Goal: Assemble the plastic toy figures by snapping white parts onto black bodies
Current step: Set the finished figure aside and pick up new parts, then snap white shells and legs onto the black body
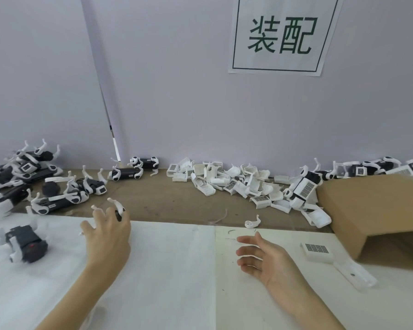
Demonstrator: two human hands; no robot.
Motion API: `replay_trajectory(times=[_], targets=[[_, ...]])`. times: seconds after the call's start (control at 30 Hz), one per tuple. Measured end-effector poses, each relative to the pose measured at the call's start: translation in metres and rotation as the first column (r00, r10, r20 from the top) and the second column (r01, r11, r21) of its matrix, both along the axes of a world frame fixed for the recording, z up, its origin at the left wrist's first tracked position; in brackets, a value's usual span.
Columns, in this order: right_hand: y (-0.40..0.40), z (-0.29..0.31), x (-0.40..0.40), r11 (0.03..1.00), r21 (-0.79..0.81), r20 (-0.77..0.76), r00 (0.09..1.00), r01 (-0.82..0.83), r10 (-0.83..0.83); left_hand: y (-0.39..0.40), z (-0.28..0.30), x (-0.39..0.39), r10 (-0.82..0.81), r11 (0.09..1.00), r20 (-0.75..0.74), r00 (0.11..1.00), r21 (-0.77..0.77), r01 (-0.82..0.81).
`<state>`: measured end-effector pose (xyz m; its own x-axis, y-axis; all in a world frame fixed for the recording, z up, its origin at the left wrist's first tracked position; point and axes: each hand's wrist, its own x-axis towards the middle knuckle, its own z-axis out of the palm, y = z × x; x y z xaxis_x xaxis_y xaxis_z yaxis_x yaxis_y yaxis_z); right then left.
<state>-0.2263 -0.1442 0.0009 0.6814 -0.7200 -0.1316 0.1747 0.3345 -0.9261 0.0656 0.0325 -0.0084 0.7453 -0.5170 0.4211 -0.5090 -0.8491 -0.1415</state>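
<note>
— Where are the hands?
— Left hand (107, 236) pinches a small white leg part (118, 206) at centre-left; right hand (262, 254) hovers open, lower right.
— The figures?
— One black-bodied toy figure (22, 241) lies far left on the bench (172, 270).

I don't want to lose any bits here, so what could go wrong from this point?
1. The left hand seems to hold a small white part only at its fingertips; it could slip.
2. A loose white leg piece lies alone by the mat edge, easily brushed away.
3. The right hand hovers open near the white shell and could knock it.
</note>
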Motion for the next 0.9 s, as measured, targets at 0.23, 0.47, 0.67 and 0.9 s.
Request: replay_trajectory(times=[0.23,0.47,0.67,0.9], targets=[[0.004,0.000,0.000,1.000,-0.025,-0.007,1.000,-0.014,0.014,-0.018,0.001,-0.021,-0.349,0.911,-0.032,0.937,-0.246,0.331],[0.018,0.005,0.002,0.993,-0.066,-0.101,0.990,-0.101,0.094,-0.035,-0.004,-0.117,-0.943,0.314,-0.169,0.288,-0.746,0.588],[0.024,0.001,0.004,0.940,-0.317,-0.344,0.939,-0.126,0.010,-0.033,-0.010,-0.120,-0.984,0.163,-0.041,0.174,-0.604,0.780],[0.028,0.002,0.006,0.976,-0.212,-0.179,0.979,0.055,-0.094,-0.036,-0.007,-0.105,-0.890,0.322,-0.009,0.455,-0.719,0.616]])
